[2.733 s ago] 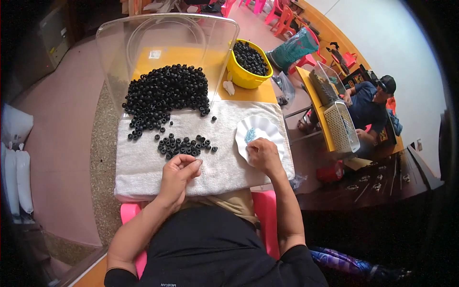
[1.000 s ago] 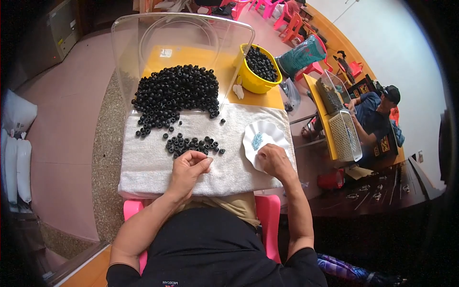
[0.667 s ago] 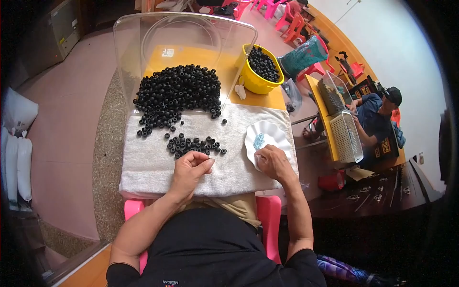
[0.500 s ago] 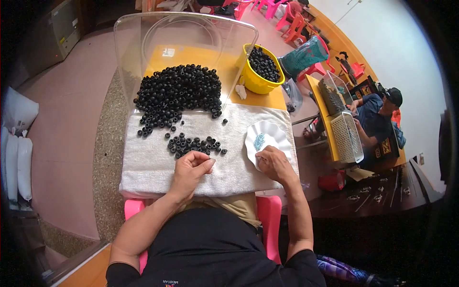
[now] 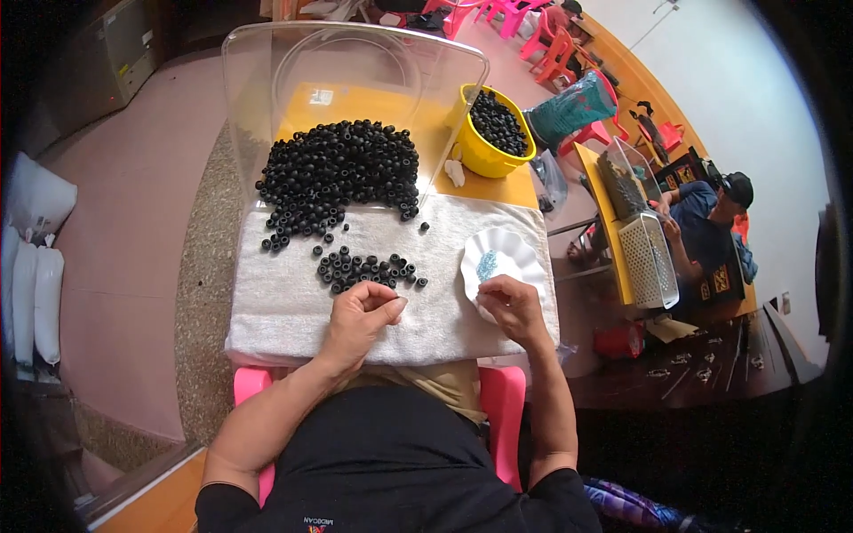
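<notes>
My left hand is closed in a pinch at the near edge of a small group of black round parts with holes. Something dark and tiny shows at its fingertips, too small to name. Over the near side of a white fluted dish, my right hand has thumb and finger pressed together; what they hold, if anything, cannot be made out. Inside the dish lies a little heap of tiny pale blue pieces. Both hands are above a white towel spread on the table.
A clear plastic bin lies with its mouth toward me, a large pile of black parts spilling out. Right of it stands a yellow bucket of similar dark parts. Another person works at a side table with a white perforated basket.
My right hand has lifted slightly off the blue pieces and drawn back toward the dish's near side. The left hand keeps its pinch. The whole view has shifted a little.
</notes>
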### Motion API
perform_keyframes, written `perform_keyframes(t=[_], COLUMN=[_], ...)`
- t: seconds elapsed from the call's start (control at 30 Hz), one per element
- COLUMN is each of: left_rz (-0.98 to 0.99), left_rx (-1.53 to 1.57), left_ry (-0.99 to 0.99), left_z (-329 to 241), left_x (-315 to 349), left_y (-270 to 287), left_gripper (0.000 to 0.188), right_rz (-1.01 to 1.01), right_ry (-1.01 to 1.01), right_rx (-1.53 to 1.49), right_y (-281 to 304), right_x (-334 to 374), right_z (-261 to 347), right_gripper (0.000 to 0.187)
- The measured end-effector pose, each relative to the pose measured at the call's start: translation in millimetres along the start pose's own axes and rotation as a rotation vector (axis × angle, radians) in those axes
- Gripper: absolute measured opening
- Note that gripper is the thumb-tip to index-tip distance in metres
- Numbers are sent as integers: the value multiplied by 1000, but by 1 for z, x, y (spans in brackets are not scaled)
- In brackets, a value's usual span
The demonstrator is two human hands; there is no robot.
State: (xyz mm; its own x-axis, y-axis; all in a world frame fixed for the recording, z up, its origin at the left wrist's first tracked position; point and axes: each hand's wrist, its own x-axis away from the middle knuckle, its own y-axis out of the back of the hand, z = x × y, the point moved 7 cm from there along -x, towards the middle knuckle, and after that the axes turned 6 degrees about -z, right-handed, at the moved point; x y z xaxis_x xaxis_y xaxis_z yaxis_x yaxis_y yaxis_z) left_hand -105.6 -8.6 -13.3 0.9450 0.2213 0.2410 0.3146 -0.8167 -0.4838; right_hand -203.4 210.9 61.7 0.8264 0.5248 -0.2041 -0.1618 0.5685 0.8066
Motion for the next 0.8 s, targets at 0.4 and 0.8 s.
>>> perform_keyframes(t=[0.4, 0.8], left_rz=[162, 261], left_rx=[81, 172], left_ry=[78, 235], left_z=[3, 8], left_x=[6, 9], left_y=[-10, -12], left_gripper=[13, 13], right_rz=[190, 256], right_ry=[-114, -148], right_rx=[-823, -764], right_y=[-67, -75], right_x=[-1, -2], right_z=[55, 53], right_gripper=[9, 9])
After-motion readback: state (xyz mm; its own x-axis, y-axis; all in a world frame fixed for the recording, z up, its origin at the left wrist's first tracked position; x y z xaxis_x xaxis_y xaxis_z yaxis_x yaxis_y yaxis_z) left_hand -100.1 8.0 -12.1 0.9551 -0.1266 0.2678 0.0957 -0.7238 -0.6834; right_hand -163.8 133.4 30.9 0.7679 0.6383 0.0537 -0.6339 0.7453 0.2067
